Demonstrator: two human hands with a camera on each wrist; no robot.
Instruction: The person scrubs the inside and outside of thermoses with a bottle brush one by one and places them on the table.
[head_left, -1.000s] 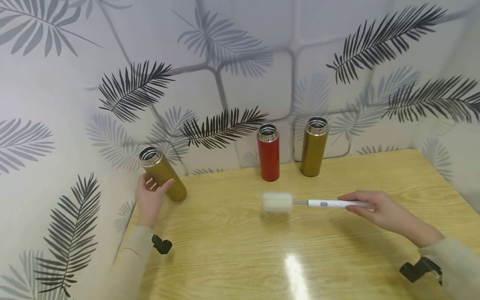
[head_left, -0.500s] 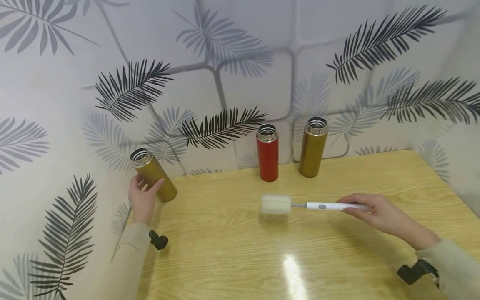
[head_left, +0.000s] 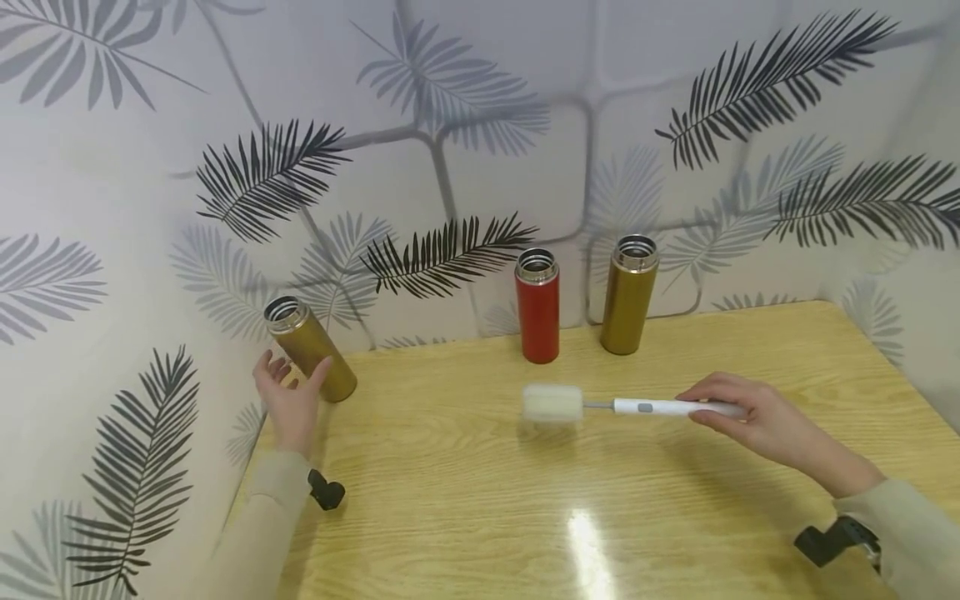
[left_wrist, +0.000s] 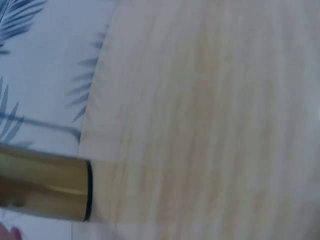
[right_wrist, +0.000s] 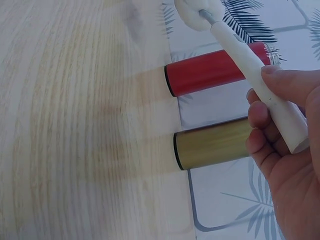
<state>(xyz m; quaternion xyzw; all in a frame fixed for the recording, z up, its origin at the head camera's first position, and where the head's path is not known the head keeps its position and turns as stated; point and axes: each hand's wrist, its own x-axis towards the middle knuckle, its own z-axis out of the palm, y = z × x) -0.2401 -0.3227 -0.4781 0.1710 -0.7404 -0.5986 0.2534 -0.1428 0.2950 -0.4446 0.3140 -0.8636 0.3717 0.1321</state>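
Observation:
On the left of the table stands an uncapped gold thermos flask (head_left: 313, 354), its steel mouth facing up. My left hand (head_left: 291, 408) is right beside it, thumb and fingers loosely spread around its near side. In the left wrist view the base of that flask (left_wrist: 47, 185) shows at the left edge, with a bit of fingertip below. My right hand (head_left: 765, 421) pinches the white handle of a sponge bottle brush (head_left: 553, 403) and holds it level above the table, sponge head pointing left. The right wrist view shows thumb and fingers around the handle (right_wrist: 250, 65).
A red flask (head_left: 537, 321) and a second gold flask (head_left: 628, 312), both uncapped, stand at the back of the wooden table (head_left: 450, 500). A leaf-patterned wall (head_left: 510, 75) rises right behind them and along the left side.
The left flask first shifted slightly left in the left hand's grip; now the fingers have loosened and drawn off it. The right hand keeps the brush at nearly the same spot.

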